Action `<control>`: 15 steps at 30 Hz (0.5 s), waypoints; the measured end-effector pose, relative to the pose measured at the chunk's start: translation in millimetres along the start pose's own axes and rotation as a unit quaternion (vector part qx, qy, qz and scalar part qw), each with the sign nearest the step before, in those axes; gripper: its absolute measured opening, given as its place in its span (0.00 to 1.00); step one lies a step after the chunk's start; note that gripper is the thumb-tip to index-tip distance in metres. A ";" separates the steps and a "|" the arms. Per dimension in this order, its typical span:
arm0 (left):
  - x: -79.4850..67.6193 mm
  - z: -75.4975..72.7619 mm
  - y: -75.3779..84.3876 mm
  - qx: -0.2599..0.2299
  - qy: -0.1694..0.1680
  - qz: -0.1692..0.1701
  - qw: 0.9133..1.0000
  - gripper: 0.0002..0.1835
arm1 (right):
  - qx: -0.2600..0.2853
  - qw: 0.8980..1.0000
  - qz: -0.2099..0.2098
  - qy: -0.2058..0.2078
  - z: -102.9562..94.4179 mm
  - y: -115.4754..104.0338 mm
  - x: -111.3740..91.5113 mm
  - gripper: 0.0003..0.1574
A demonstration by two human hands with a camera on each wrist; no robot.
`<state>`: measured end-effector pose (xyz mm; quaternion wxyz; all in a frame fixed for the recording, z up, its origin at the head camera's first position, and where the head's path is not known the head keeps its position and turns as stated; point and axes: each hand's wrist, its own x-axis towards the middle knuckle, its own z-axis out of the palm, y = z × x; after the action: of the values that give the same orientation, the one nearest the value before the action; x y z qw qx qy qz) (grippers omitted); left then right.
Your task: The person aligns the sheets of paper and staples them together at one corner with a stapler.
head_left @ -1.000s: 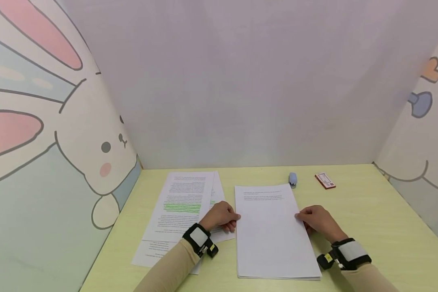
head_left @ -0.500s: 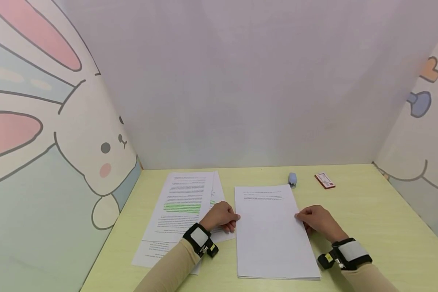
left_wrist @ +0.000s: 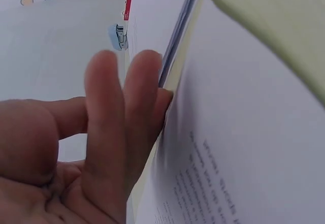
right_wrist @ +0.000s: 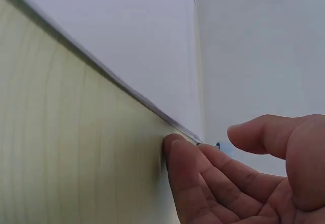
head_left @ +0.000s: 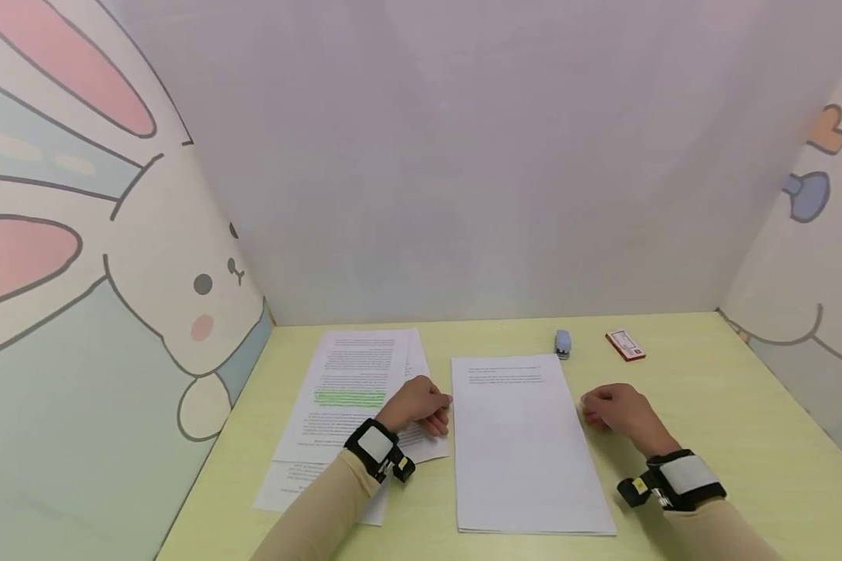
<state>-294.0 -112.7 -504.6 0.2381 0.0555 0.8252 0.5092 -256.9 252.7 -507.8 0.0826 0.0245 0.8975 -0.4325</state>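
Note:
A neat stack of white paper lies on the table, with a few printed lines at the far end of its top sheet. My left hand is just off the stack's left edge, above the loose printed sheets; its fingers are loosely bent around nothing. To the right of the stack, my right hand stands apart from the paper's edge. In the right wrist view its thumb is spread away from the fingers, with nothing held.
Overlapping printed sheets, one with green highlighting, lie on the left of the yellow table. A small light-blue stapler and a red-and-white box sit behind the stack. Walls enclose the back and sides.
Both hands have let go of the stack's side edges. The right hand has moved a little to the right, the left slightly left and farther from me. The stack has stayed in place.

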 end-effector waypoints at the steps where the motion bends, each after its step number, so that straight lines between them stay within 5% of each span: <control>1: 0.7 -0.2 -0.3 -0.007 -0.003 -0.003 1.000 0.15 | 0.010 1.000 0.002 -0.001 0.5 -0.4 0.5 0.20; 15: 4.7 0.7 2.1 -0.035 -0.015 -0.016 0.999 0.13 | 0.017 1.000 0.011 -0.008 5.3 -6.1 4.7 0.24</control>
<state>-298.1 -109.5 -504.6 0.2601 0.0418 0.8041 0.5329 -261.5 244.7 -507.1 0.0943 0.0318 0.8890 -0.4470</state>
